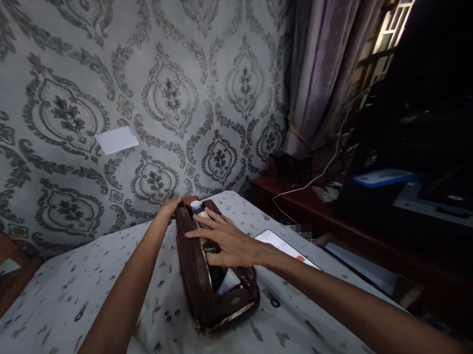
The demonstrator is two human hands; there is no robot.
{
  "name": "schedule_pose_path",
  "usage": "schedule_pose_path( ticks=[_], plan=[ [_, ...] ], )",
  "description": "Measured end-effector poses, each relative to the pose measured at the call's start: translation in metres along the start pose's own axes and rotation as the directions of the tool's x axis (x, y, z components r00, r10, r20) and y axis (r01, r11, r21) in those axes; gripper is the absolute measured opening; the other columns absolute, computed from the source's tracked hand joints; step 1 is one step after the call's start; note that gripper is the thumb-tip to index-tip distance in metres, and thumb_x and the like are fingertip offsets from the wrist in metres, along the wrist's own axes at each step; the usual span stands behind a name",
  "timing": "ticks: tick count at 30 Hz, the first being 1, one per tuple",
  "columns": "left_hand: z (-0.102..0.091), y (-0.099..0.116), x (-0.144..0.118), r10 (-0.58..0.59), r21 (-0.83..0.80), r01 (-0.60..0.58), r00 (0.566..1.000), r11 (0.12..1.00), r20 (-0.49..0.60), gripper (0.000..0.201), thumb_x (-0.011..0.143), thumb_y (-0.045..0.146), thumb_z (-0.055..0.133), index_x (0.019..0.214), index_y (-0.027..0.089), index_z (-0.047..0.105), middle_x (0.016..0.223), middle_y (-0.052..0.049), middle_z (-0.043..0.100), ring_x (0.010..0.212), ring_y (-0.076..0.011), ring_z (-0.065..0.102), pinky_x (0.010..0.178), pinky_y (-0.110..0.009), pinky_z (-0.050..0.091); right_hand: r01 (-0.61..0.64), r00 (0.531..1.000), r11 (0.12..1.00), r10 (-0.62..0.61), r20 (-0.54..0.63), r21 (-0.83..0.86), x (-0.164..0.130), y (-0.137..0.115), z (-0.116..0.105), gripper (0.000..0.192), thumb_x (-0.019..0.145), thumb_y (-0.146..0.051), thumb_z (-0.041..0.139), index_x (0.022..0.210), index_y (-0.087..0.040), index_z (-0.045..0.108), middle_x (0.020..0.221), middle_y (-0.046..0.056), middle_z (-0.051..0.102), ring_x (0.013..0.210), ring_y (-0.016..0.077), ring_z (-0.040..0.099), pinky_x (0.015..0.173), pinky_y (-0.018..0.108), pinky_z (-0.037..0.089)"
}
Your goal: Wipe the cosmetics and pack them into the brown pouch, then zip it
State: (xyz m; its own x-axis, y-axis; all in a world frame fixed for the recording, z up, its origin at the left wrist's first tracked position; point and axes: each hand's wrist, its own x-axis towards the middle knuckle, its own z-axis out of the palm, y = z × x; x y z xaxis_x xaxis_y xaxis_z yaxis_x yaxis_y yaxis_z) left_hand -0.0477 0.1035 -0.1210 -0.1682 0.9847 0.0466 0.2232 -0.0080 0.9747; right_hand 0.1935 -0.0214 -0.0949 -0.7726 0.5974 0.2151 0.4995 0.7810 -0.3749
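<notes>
A dark brown toiletry bag (192, 278) with a gold zip lies unzipped on the patterned bedsheet. My left hand (171, 207) grips the rim at its far left corner, the fingertips partly hidden. Over the bag's opening, my right hand (230, 241) is stretched out with fingers apart, some of them reaching across the things inside. A bottle with a white cap (197, 205) stands at the bag's far end. Beneath the right hand shows something dark green (211, 247), too covered to name. A white item (228, 280) sits in the near end.
To the bag's right, a phone with a lit screen (284, 249) lies on the sheet (160, 304). A dark red table (301, 194) with a white cable (312, 181) is at the right. Patterned wallpaper and a purple curtain (325, 48) are behind.
</notes>
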Motion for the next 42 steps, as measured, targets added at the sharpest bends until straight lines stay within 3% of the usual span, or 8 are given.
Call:
schedule_pose_path(
  ticks=[5,11,18,21,24,29,36,42],
  plan=[
    [0.015,0.005,0.006,-0.134,-0.125,0.152,0.981,0.98,0.144,0.031,0.071,0.045,0.076,0.074,0.016,0.067,0.059,-0.005,0.069,0.05,-0.0173,0.06,0.054,-0.03,0.05,-0.011,1.0,1.0,0.011,-0.002,0.0,0.0,0.0,0.001,0.062,0.086,-0.043,0.068,0.145,-0.034,0.051,0.165,0.009,0.026,0.153,0.0418,0.007,0.116,0.068,0.018],
    [0.015,0.011,-0.001,-0.092,-0.252,0.137,0.979,0.958,0.184,0.023,0.059,0.022,0.082,0.07,0.015,0.064,0.06,0.0,0.069,0.05,-0.0129,0.061,0.053,-0.025,0.048,-0.013,1.0,1.0,0.013,-0.017,-0.001,-0.001,-0.001,0.001,0.062,0.085,-0.044,0.069,0.143,-0.034,0.052,0.164,0.01,0.028,0.153,0.0404,0.009,0.116,0.068,0.018],
    [0.016,0.015,0.0,-0.075,-0.291,0.135,0.975,0.947,0.211,0.03,0.067,0.039,0.08,0.081,0.013,0.072,0.073,-0.007,0.076,0.06,-0.0188,0.068,0.06,-0.029,0.053,-0.014,1.0,1.0,0.014,-0.008,0.019,-0.001,-0.002,-0.001,0.061,0.085,-0.041,0.069,0.143,-0.035,0.052,0.164,0.008,0.029,0.153,0.0403,0.01,0.116,0.068,0.017],
    [0.02,0.018,0.008,-0.084,-0.273,0.133,0.979,0.953,0.186,0.033,0.065,0.043,0.082,0.078,0.014,0.071,0.068,-0.008,0.074,0.058,-0.0202,0.067,0.058,-0.03,0.052,-0.003,1.0,1.0,0.003,-0.023,0.013,-0.001,-0.002,-0.001,0.06,0.085,-0.044,0.069,0.143,-0.035,0.053,0.163,0.008,0.031,0.153,0.0403,0.011,0.116,0.068,0.018],
    [0.023,0.019,0.007,-0.045,-0.278,0.081,0.99,0.957,0.133,0.033,0.057,0.039,0.086,0.076,0.016,0.07,0.065,-0.004,0.073,0.058,-0.0191,0.066,0.06,-0.03,0.052,-0.005,1.0,1.0,0.005,-0.026,0.016,-0.001,-0.003,-0.001,0.06,0.085,-0.044,0.069,0.142,-0.035,0.053,0.163,0.008,0.031,0.152,0.0411,0.012,0.116,0.067,0.018],
    [0.017,0.02,-0.012,0.085,-0.305,-0.051,0.992,0.951,0.099,0.046,0.047,0.039,0.09,0.084,0.017,0.073,0.081,-0.004,0.077,0.071,-0.0183,0.069,0.07,-0.028,0.052,0.0,0.999,1.0,0.001,-0.035,0.014,-0.001,-0.001,-0.001,0.06,0.084,-0.044,0.07,0.142,-0.036,0.053,0.162,0.009,0.032,0.152,0.0408,0.013,0.116,0.067,0.018],
    [0.017,0.023,-0.019,0.097,-0.219,-0.087,0.995,0.972,0.038,0.033,0.055,0.042,0.087,0.069,0.016,0.071,0.065,-0.005,0.073,0.064,-0.0193,0.066,0.063,-0.028,0.049,-0.014,1.0,1.0,0.014,0.0,0.016,0.0,-0.002,0.0,0.061,0.087,-0.047,0.066,0.145,-0.037,0.049,0.165,0.007,0.027,0.153,0.0404,0.008,0.115,0.07,0.017],
    [0.022,0.026,-0.034,0.226,-0.231,-0.208,0.973,0.95,0.053,0.045,0.053,0.036,0.086,0.091,0.016,0.074,0.09,-0.005,0.078,0.09,-0.0234,0.07,0.086,-0.032,0.052,-0.014,1.0,1.0,0.014,0.003,0.025,0.0,-0.002,0.0,0.062,0.087,-0.046,0.066,0.145,-0.038,0.049,0.165,0.007,0.025,0.153,0.0416,0.008,0.115,0.071,0.016]
  ],
)
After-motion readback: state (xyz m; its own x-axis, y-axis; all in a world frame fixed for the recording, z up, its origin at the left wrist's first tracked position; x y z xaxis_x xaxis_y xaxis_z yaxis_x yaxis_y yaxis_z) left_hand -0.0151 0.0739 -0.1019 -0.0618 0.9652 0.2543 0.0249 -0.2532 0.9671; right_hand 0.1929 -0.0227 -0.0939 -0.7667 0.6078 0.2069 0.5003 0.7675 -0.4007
